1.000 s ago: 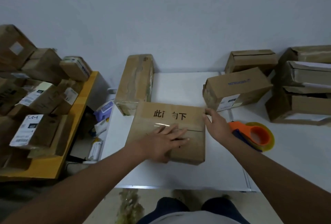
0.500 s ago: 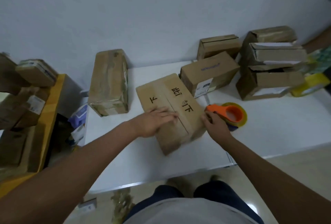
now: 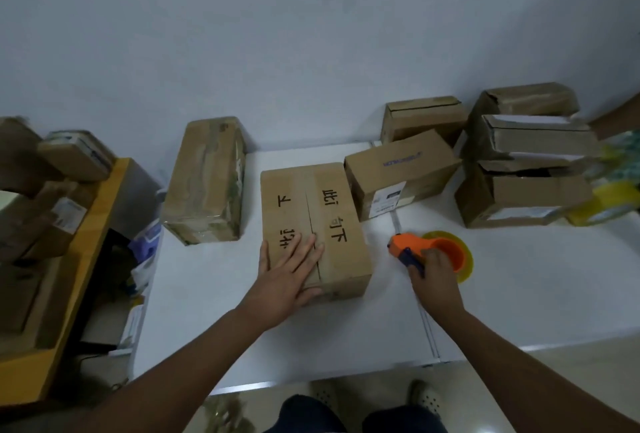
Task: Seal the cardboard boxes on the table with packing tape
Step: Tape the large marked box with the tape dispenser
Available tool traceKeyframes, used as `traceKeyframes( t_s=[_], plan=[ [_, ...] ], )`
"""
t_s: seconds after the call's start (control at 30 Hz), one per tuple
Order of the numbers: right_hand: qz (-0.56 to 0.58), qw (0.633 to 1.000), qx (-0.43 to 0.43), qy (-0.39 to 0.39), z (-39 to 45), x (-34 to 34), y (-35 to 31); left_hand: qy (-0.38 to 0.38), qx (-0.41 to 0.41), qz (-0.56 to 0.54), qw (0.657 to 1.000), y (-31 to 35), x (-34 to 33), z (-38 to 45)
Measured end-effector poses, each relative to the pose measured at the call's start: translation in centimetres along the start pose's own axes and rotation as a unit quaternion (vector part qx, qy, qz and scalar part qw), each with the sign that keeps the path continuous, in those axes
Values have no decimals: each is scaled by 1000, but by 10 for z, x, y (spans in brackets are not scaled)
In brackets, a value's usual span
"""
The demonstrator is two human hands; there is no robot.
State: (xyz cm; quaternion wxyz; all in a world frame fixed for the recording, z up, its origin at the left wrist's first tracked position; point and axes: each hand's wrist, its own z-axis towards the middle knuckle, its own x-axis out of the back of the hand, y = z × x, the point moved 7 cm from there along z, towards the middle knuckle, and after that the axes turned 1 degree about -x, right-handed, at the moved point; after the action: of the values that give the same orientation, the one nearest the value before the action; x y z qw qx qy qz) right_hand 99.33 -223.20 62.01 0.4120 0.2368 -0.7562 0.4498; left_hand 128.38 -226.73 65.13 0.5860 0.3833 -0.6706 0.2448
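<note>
We read 下 handwritten in black on the cardboard box [image 3: 313, 224]; other characters unclear. Neighbouring box [image 3: 398, 172]: blue print, white label, both illegible.

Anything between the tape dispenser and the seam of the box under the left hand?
Nothing visible. Right hand grips the tape dispenser on the table; only bare tabletop separates it from the box. Left hand lies flat over the seam's near end.

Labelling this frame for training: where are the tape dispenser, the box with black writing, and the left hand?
tape dispenser [image 3: 403, 243], head view, orange nose
box with black writing [image 3: 341, 224], head view, top flap
left hand [image 3: 285, 278], head view, back of hand
</note>
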Motion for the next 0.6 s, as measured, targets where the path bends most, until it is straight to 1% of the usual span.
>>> traceKeyframes(
  t_s=[0.07,0.1,0.17,0.2,0.23,0.27,0.3,0.33,0.37,0.4,0.43,0.47,0.5,0.53,0.57,0.6],
  plan=[
    [-21,998,-33,-40,16,-9,17,5,11,-6,1000,2,-1,2],
    [-28,998,-23,-47,19,-9,18,1,15,-8,1000,3,0,3],
    [-86,993,1,-81,20,-10,17,-3,26,-15,1000,7,6,3],
    [-81,991,-27,-105,10,-8,22,2,33,-23,999,10,10,2],
    [-93,990,-25,-106,32,-26,35,12,42,-30,999,12,13,2],
    [-124,986,-18,-114,68,-54,64,24,48,-30,998,14,14,1],
    [-158,981,-7,-111,116,-96,90,31,50,-25,998,16,14,1],
    [-196,970,1,-141,134,-97,81,33,52,-19,998,18,12,0],
    [-147,968,8,-205,104,-68,38,32,55,-14,998,19,9,1],
    [-189,959,38,-209,130,-82,48,29,59,-14,998,19,7,1],
    [-179,955,55,-228,145,-104,47,29,62,-18,998,20,6,2],
    [-153,958,45,-237,124,-72,19,29,63,-24,997,19,5,3],
    [-178,953,50,-239,86,-26,-14,29,63,-31,997,18,4,4],
    [-154,958,58,-235,68,-4,-18,30,62,-34,997,16,4,5],
    [-96,970,37,-221,72,7,-16,29,63,-35,997,13,4,8],
    [-38,978,60,-198,69,10,-16,22,66,-34,997,11,3,11]
  ],
)
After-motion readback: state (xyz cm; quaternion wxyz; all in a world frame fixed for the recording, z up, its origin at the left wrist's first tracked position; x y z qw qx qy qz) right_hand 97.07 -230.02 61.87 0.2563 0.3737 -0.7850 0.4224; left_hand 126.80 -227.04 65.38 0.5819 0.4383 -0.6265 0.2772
